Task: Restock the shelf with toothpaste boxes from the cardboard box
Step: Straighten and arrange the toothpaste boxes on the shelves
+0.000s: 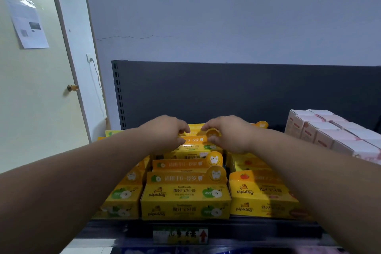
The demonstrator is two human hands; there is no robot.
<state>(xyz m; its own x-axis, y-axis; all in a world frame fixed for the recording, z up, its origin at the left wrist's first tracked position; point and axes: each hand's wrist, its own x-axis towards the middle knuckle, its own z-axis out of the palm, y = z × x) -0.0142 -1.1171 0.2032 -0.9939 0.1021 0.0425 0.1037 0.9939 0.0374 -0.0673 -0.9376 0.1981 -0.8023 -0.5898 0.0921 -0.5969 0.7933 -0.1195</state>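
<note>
On the shelf (257, 226), head view. Far to the left of both hands: a door (37, 113) with a sheet of paper (26, 22) fixed to it. The left hand (167, 133), fingers curled, pinches the left end of the rear toothpaste box (193, 140) in the middle row. The right hand (231, 135) pinches its right end, beside the round tab.

The box lies directly between the 2 hands and touches both. Its long axis runs left to right, parallel to the shelf's front edge. Neither hand is nearer; the hold is symmetrical. Toward the person from the hands, 2 apple-flavour boxes (185, 194) stand in the same row. To the right of the right hand, well apart: pink boxes (329, 132).

Judged step: seating this box behind its row. The coming move probably calls for both hands to lower and let go together. The cardboard box is not in view.
</note>
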